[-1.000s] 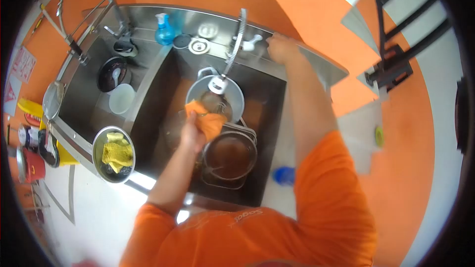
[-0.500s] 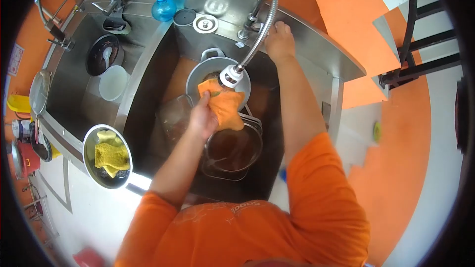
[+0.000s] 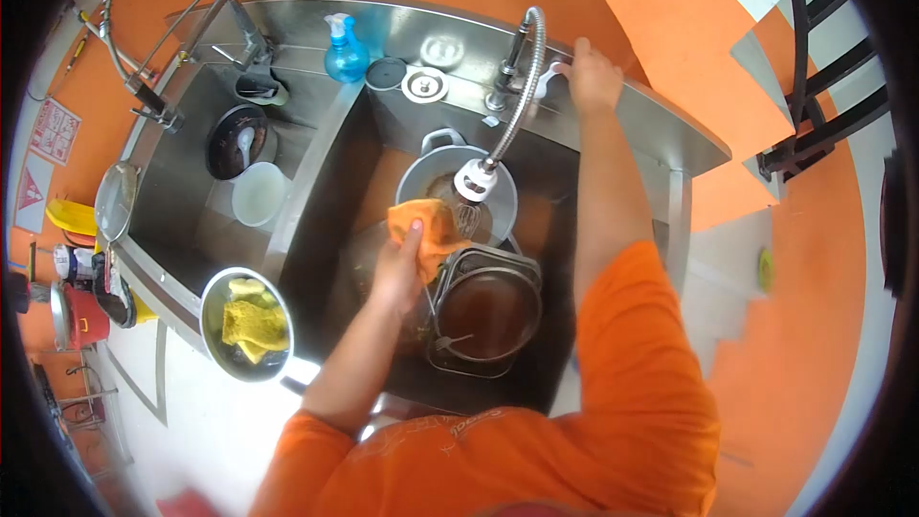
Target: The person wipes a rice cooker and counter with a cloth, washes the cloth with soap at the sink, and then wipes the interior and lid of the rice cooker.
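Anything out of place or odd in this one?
One thing: the metal bowl holding yellow sponges is perched at the sink's front rim, seemingly overhanging it, so it looks precarious. No clear spill or damage shows.

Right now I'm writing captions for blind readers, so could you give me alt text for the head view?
A person's left hand holds an orange cloth over a sink, partly in front of a grey pot below a white faucet head. The right hand is at a white tap lever. A bowl of yellow sponge-like pieces sits lower left.
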`<state>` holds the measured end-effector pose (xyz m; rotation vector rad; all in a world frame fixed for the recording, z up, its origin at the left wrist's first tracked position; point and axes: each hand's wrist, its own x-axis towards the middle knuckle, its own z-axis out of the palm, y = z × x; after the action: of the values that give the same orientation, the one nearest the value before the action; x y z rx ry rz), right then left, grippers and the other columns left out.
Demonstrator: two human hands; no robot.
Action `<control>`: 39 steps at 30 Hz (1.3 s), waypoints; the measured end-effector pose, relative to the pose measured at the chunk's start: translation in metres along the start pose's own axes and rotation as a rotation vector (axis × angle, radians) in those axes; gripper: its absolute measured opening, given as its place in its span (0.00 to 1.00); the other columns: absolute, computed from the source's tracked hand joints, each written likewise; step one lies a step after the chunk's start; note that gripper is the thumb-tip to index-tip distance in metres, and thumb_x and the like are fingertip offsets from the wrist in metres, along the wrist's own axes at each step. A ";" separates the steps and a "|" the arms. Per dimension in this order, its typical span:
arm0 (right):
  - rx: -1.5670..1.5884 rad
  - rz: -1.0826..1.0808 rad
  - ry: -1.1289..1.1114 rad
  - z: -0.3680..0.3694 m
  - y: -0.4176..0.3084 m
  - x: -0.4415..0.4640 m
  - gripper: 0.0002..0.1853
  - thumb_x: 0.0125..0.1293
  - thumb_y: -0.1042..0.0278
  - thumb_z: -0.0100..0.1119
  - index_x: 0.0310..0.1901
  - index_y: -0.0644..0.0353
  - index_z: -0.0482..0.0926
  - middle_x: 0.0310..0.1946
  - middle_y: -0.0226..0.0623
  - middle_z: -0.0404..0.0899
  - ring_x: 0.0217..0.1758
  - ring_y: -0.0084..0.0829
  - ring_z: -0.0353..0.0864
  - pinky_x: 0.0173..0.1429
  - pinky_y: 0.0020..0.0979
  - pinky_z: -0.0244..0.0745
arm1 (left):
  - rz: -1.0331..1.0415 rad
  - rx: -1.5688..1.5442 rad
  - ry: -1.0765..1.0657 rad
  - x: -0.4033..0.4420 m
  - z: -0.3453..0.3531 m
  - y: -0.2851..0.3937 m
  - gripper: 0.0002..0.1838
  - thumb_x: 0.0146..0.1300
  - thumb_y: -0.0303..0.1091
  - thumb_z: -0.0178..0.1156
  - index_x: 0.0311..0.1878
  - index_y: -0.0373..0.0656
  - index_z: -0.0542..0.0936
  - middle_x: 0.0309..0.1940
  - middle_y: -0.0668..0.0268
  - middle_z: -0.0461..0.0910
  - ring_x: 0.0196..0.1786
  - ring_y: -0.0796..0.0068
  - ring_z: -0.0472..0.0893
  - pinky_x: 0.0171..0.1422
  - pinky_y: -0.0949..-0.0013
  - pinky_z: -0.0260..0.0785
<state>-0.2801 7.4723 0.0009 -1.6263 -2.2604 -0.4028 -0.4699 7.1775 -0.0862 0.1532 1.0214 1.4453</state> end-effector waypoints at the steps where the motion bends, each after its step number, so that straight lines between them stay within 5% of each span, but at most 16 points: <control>1: 0.028 0.080 0.064 0.003 -0.001 -0.007 0.14 0.56 0.59 0.60 0.38 0.58 0.71 0.37 0.42 0.76 0.43 0.41 0.77 0.43 0.43 0.70 | -0.001 0.008 0.010 -0.003 -0.003 0.000 0.18 0.67 0.39 0.51 0.55 0.37 0.68 0.49 0.59 0.75 0.49 0.65 0.78 0.52 0.62 0.72; 5: 0.612 0.521 0.242 0.060 -0.032 -0.091 0.23 0.52 0.52 0.66 0.40 0.61 0.71 0.37 0.44 0.77 0.41 0.44 0.77 0.44 0.42 0.70 | -0.077 0.071 0.129 -0.021 0.009 0.011 0.24 0.71 0.48 0.41 0.55 0.35 0.67 0.50 0.56 0.74 0.51 0.60 0.77 0.56 0.55 0.70; 7: 1.113 0.740 -0.224 0.078 -0.068 -0.154 0.29 0.60 0.40 0.55 0.42 0.65 0.74 0.41 0.43 0.77 0.46 0.38 0.75 0.51 0.38 0.68 | -0.077 0.003 0.175 -0.034 0.018 0.016 0.21 0.71 0.44 0.42 0.55 0.35 0.67 0.49 0.56 0.75 0.52 0.60 0.76 0.56 0.56 0.70; 8: 1.821 0.911 -0.468 0.094 -0.096 -0.196 0.36 0.64 0.33 0.41 0.47 0.65 0.74 0.43 0.42 0.77 0.49 0.36 0.74 0.57 0.37 0.65 | -0.081 0.021 0.168 -0.039 0.018 0.016 0.21 0.71 0.44 0.42 0.55 0.35 0.67 0.49 0.56 0.75 0.52 0.60 0.76 0.56 0.56 0.70; 9: 2.145 0.697 -0.830 0.055 -0.106 -0.227 0.33 0.68 0.37 0.37 0.54 0.62 0.72 0.44 0.37 0.77 0.52 0.34 0.72 0.64 0.35 0.57 | -0.026 0.055 0.102 -0.039 0.015 0.015 0.19 0.71 0.40 0.42 0.55 0.36 0.67 0.49 0.57 0.74 0.52 0.61 0.76 0.56 0.57 0.70; 12: 2.268 0.809 -0.852 -0.039 -0.134 -0.265 0.27 0.69 0.45 0.44 0.55 0.62 0.72 0.44 0.37 0.77 0.51 0.31 0.73 0.61 0.32 0.63 | 0.085 0.173 -0.056 -0.046 0.005 0.014 0.16 0.70 0.35 0.44 0.55 0.36 0.67 0.49 0.57 0.74 0.51 0.63 0.76 0.55 0.60 0.70; 14: 1.785 0.424 -0.604 -0.048 -0.135 -0.275 0.22 0.67 0.55 0.53 0.54 0.64 0.73 0.44 0.38 0.77 0.47 0.28 0.75 0.53 0.29 0.69 | 0.110 0.240 -0.189 -0.061 0.005 0.015 0.14 0.68 0.31 0.45 0.54 0.35 0.69 0.45 0.57 0.76 0.46 0.65 0.77 0.53 0.64 0.69; 15: 1.714 0.427 -0.603 -0.056 -0.129 -0.274 0.19 0.62 0.62 0.58 0.50 0.66 0.74 0.40 0.38 0.79 0.42 0.30 0.78 0.45 0.28 0.72 | 0.095 0.255 -0.211 -0.067 0.005 0.013 0.14 0.68 0.31 0.45 0.54 0.35 0.69 0.45 0.57 0.76 0.46 0.65 0.77 0.53 0.64 0.69; 18: 1.366 0.352 -0.259 -0.091 -0.128 -0.280 0.15 0.62 0.63 0.57 0.45 0.66 0.74 0.36 0.45 0.79 0.38 0.37 0.80 0.42 0.34 0.72 | 0.502 0.878 -0.127 -0.067 0.005 -0.012 0.17 0.71 0.38 0.42 0.46 0.34 0.74 0.38 0.58 0.80 0.42 0.68 0.78 0.47 0.67 0.68; 21: 1.178 0.425 0.043 -0.135 -0.155 -0.315 0.09 0.63 0.66 0.55 0.39 0.62 0.74 0.32 0.41 0.77 0.36 0.35 0.78 0.41 0.33 0.71 | 0.224 0.904 -0.120 -0.091 0.033 -0.012 0.19 0.71 0.43 0.43 0.47 0.36 0.75 0.38 0.64 0.79 0.40 0.73 0.77 0.45 0.69 0.69; 22: 1.100 0.275 0.181 -0.143 -0.165 -0.330 0.07 0.63 0.67 0.55 0.39 0.61 0.74 0.33 0.40 0.76 0.37 0.38 0.77 0.42 0.34 0.71 | 0.225 0.930 -0.182 -0.100 0.037 -0.010 0.19 0.71 0.43 0.43 0.47 0.36 0.75 0.38 0.64 0.79 0.40 0.73 0.77 0.45 0.69 0.69; 23: 1.002 0.139 0.317 -0.149 -0.173 -0.338 0.06 0.62 0.68 0.54 0.38 0.60 0.74 0.34 0.40 0.74 0.38 0.40 0.76 0.42 0.35 0.71 | 0.095 0.591 -0.271 -0.111 0.040 -0.008 0.18 0.71 0.42 0.43 0.50 0.36 0.73 0.40 0.63 0.78 0.43 0.71 0.77 0.47 0.68 0.69; 24: 0.962 0.197 0.374 -0.150 -0.171 -0.339 0.06 0.62 0.68 0.54 0.38 0.60 0.74 0.34 0.40 0.74 0.38 0.40 0.76 0.42 0.35 0.71 | -0.062 0.259 -0.350 -0.119 0.042 -0.007 0.18 0.71 0.40 0.43 0.53 0.36 0.71 0.43 0.62 0.77 0.45 0.69 0.78 0.49 0.68 0.70; 29: 0.722 0.436 0.194 -0.168 -0.163 -0.375 0.06 0.57 0.73 0.54 0.37 0.59 0.74 0.38 0.43 0.71 0.40 0.46 0.76 0.42 0.39 0.73 | -0.124 0.384 -0.656 -0.158 0.023 -0.014 0.15 0.70 0.37 0.45 0.53 0.37 0.70 0.47 0.63 0.74 0.53 0.72 0.72 0.59 0.66 0.63; 33: 0.591 0.335 0.553 -0.223 -0.184 -0.412 0.06 0.55 0.75 0.55 0.35 0.62 0.74 0.35 0.42 0.71 0.39 0.45 0.75 0.41 0.40 0.72 | -0.304 0.274 -0.784 -0.210 0.039 0.004 0.15 0.69 0.32 0.44 0.56 0.38 0.68 0.50 0.62 0.73 0.56 0.71 0.72 0.61 0.65 0.63; 39: 0.388 0.779 0.699 -0.333 -0.149 -0.510 0.09 0.58 0.69 0.55 0.37 0.65 0.74 0.32 0.45 0.74 0.37 0.46 0.75 0.41 0.39 0.72 | -0.350 0.475 -1.098 -0.322 0.066 -0.063 0.16 0.71 0.35 0.43 0.57 0.39 0.67 0.50 0.60 0.74 0.52 0.68 0.76 0.54 0.64 0.72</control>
<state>-0.2380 6.8515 0.0834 -1.6502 -1.0219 -0.2420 -0.3179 6.9213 0.0663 0.9465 0.4015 0.5848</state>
